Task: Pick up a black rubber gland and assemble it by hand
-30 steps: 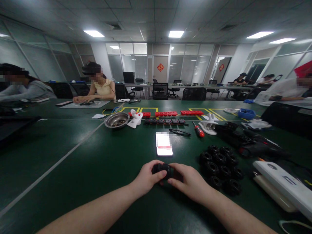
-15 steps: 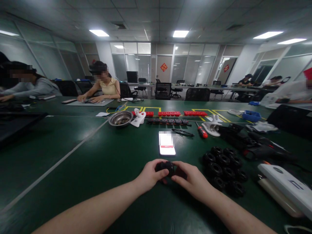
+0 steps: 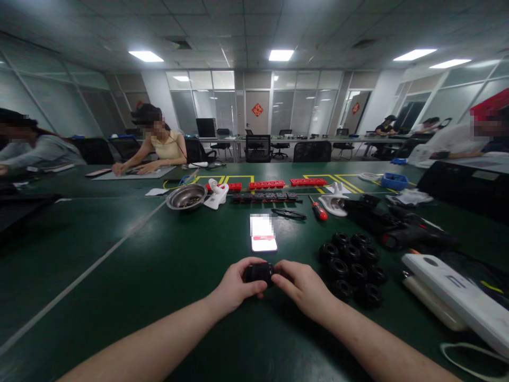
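Note:
Both of my hands meet low in the middle of the green table. My left hand is closed round a small black wheel, thumb under it and fingers over the top. My right hand pinches the same wheel from its right side with curled fingers. A heap of several more black wheels lies just right of my right hand. A lit phone lies flat a little beyond my hands.
Farther back lie a metal bowl, a red-handled screwdriver, black pliers, rows of red and black parts and a black power tool. A white box lies at right. Other people sit at the table's left and right.
My hands and the wheel stay together at the same spot, with only small finger shifts. The view has swung slightly, sliding everything a little to the left.

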`<state>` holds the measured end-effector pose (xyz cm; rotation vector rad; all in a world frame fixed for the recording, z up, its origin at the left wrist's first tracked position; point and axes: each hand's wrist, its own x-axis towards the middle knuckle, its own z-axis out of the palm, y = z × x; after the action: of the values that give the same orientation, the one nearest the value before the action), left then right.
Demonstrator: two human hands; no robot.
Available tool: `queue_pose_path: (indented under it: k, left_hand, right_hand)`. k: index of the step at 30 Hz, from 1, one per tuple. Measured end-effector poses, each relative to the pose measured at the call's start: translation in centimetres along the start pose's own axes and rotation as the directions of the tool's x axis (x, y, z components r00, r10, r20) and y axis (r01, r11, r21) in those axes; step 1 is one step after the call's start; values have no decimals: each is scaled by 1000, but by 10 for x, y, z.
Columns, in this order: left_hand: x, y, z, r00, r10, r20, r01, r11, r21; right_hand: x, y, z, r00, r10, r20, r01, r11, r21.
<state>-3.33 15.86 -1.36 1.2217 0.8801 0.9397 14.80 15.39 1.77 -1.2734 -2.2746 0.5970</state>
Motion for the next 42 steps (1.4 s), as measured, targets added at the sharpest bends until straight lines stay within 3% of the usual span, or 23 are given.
queue_pose_path:
  k: [11,20,25,32,37,42]
  left_hand:
    - [2,-1,0,1000,19,14,-20,1000,8]
    - [-4,3,4,999,-10,37,3,984,177]
    - [-2,0,1,998,11,69,-19,993,113]
    - [-3,0,0,997,57,58,-59,998,28]
    - [-4,2,3,999,51,4,-51,998,42]
    - [-3,0,3,999,49,-5,-48,996,75]
  right_hand:
    - [-3,0,9,994,-26,-102,38,991,126]
    - [-2,1,10,998,55,-38,-52,995,80]
    - [-1,4,11,998,9,-56,-1,991,134]
    - [-6,5,10,982,-153,-111,176,955,237]
    - [-7,2,11,991,-16,-131,42,979,200]
    - [-2,2,10,998,61,-23,-58,991,117]
